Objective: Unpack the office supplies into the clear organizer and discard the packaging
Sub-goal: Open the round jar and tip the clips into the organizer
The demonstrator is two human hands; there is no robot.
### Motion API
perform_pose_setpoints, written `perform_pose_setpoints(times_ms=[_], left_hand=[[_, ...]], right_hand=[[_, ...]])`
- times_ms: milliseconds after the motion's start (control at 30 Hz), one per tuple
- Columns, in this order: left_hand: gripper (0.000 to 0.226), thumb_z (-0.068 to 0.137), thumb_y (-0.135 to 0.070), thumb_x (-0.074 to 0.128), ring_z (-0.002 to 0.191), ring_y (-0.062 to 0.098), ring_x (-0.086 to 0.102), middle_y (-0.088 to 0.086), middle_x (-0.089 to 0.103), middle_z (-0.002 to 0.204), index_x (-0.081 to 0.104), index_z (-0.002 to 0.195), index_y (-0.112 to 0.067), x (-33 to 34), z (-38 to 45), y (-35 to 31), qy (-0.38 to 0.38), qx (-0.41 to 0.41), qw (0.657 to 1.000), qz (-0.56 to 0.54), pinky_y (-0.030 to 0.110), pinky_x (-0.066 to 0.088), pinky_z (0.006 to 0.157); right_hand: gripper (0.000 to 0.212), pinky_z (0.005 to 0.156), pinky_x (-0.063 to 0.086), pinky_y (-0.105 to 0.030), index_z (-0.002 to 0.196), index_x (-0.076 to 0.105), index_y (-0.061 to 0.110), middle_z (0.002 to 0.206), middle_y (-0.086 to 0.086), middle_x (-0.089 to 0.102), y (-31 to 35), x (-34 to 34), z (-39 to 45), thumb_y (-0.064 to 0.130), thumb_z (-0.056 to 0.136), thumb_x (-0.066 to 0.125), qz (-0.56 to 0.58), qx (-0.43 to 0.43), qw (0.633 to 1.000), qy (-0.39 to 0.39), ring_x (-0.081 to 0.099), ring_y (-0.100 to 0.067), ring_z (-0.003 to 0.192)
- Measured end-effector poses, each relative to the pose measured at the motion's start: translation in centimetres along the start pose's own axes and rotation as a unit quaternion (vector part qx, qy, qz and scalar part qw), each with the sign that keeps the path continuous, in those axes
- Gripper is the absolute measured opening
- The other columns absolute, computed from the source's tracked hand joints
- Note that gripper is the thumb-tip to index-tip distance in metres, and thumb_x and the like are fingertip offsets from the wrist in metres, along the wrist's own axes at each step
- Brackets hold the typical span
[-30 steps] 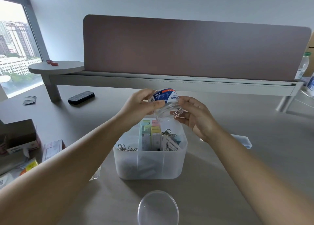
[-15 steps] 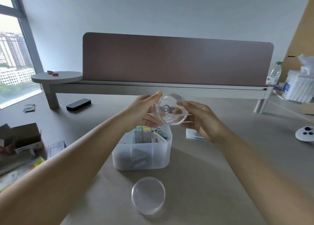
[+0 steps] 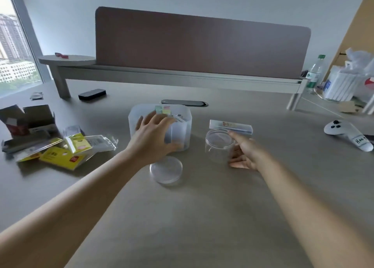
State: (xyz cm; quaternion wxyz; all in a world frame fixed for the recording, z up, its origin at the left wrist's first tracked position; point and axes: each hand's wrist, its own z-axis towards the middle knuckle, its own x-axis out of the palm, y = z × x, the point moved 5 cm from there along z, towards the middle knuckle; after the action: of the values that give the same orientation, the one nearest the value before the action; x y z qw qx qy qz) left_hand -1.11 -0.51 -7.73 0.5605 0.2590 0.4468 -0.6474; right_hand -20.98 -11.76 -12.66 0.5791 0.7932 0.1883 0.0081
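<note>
Empty clear jar [image 3: 219, 146] stands upright on the desk [image 3: 202, 217], right of the organizer [image 3: 182, 126]; its lid [image 3: 166, 169] lies flat in front of the organizer, so it reads as packaging left to discard. Right hand [image 3: 245, 154] sits beside the jar, fingers loosely spread, holding nothing that I can see; contact unclear. Left hand [image 3: 154, 138] spreads over the organizer's front wall, fingers straight, probably steadying it. Slim clear case [image 3: 230, 127] behind the jar looks unpacked yet. Wrappers [image 3: 66, 148] piled left.
</note>
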Motion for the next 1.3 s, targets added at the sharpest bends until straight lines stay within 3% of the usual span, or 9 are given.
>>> perform_pose_setpoints(times_ms=[133, 233, 433, 600, 667, 867, 1033, 1167, 1300], left_hand=[[0.078, 0.079, -0.051, 0.056, 0.143, 0.027, -0.003, 0.003, 0.011, 0.155, 0.014, 0.142, -0.032, 0.3, -1.4, 2.5, 0.055, -0.021, 0.994, 0.097, 0.046, -0.003, 0.115], [0.080, 0.080, -0.052, 0.053, 0.143, 0.025, -0.005, 0.001, 0.004, 0.156, 0.007, 0.143, -0.034, 0.3, -1.6, 2.5, 0.074, -0.010, 0.993, 0.096, 0.045, -0.003, 0.116], [0.083, 0.075, -0.049, 0.062, 0.141, 0.026, 0.006, 0.004, 0.010, 0.154, 0.019, 0.142, -0.026, -1.7, -0.6, 4.6, -0.027, -0.097, 0.991, -0.084, 0.042, 0.012, 0.114], [0.095, 0.067, -0.043, 0.072, 0.136, 0.026, 0.025, 0.012, 0.023, 0.149, 0.018, 0.142, -0.018, -1.7, 0.8, 7.9, 0.004, -0.201, 0.948, -0.246, 0.038, 0.023, 0.113], [0.111, 0.051, -0.053, 0.071, 0.135, 0.026, 0.030, 0.011, 0.026, 0.149, 0.017, 0.142, -0.017, -1.0, 1.1, 8.6, 0.040, -0.223, 0.922, -0.313, 0.041, 0.026, 0.113], [0.090, 0.071, -0.020, 0.074, 0.126, 0.023, 0.038, 0.009, 0.032, 0.144, 0.018, 0.141, -0.016, -0.2, 2.1, 9.8, 0.058, -0.198, 0.906, -0.370, 0.029, 0.033, 0.100], [0.136, 0.023, -0.049, 0.070, 0.138, 0.019, 0.019, 0.002, 0.016, 0.151, 0.010, 0.143, -0.027, -1.0, 3.1, 9.7, 0.078, -0.161, 0.931, -0.319, 0.038, 0.023, 0.114], [0.129, 0.048, -0.032, 0.085, 0.141, 0.021, 0.007, 0.001, 0.008, 0.154, -0.002, 0.143, -0.027, -1.4, 4.1, 9.1, 0.116, -0.096, 0.971, -0.183, 0.041, 0.017, 0.116], [0.133, 0.049, -0.045, 0.081, 0.141, 0.028, -0.007, 0.002, -0.011, 0.155, -0.013, 0.142, -0.030, -1.7, 3.9, 9.1, 0.147, -0.088, 0.984, -0.053, 0.044, 0.005, 0.114]], right_hand=[[0.062, 0.049, 0.046, -0.035, 0.117, 0.046, -0.003, 0.107, -0.019, 0.053, 0.2, 0.9, 0.3, 0.048, 0.082, 0.055, 0.025, -0.010, 0.999, -0.024, 0.056, -0.031, 0.087], [0.052, 0.055, 0.047, -0.035, 0.110, 0.052, 0.000, 0.112, -0.018, 0.056, 0.7, 1.1, 0.4, 0.045, 0.084, 0.053, -0.024, -0.066, 0.994, -0.083, 0.057, -0.030, 0.093], [0.047, 0.099, 0.032, -0.032, 0.127, 0.044, 0.009, 0.131, -0.014, 0.046, 4.2, 3.5, -2.4, 0.025, 0.085, 0.057, -0.240, -0.340, 0.899, -0.138, 0.042, -0.028, 0.123], [0.050, 0.099, 0.026, -0.034, 0.130, 0.041, 0.024, 0.128, -0.006, 0.054, 6.8, 7.9, -2.5, 0.034, 0.084, 0.057, -0.394, -0.401, 0.822, -0.090, 0.042, -0.025, 0.122], [0.044, 0.097, 0.028, -0.033, 0.125, 0.046, 0.023, 0.126, -0.005, 0.056, 6.9, 8.8, -1.9, 0.036, 0.084, 0.056, -0.405, -0.387, 0.826, -0.066, 0.045, -0.024, 0.119], [0.030, 0.080, 0.042, -0.030, 0.102, 0.061, 0.012, 0.100, -0.013, 0.067, 7.7, 8.9, -1.1, 0.029, 0.078, 0.067, -0.359, -0.376, 0.854, -0.026, 0.060, -0.027, 0.098], [0.029, 0.072, 0.035, -0.025, 0.102, 0.062, 0.012, 0.106, -0.011, 0.067, 8.0, 8.9, -0.4, 0.029, 0.078, 0.067, -0.371, -0.384, 0.846, -0.020, 0.059, -0.022, 0.102], [0.027, 0.082, 0.031, -0.025, 0.099, 0.062, 0.006, 0.101, -0.018, 0.067, 8.4, 9.0, -0.8, 0.024, 0.078, 0.066, -0.361, -0.409, 0.838, -0.003, 0.059, -0.019, 0.083], [0.025, 0.090, 0.027, -0.015, 0.098, 0.061, 0.004, 0.105, -0.017, 0.066, 8.2, 9.0, -1.0, 0.020, 0.079, 0.066, -0.366, -0.435, 0.823, 0.003, 0.047, -0.028, 0.123]])
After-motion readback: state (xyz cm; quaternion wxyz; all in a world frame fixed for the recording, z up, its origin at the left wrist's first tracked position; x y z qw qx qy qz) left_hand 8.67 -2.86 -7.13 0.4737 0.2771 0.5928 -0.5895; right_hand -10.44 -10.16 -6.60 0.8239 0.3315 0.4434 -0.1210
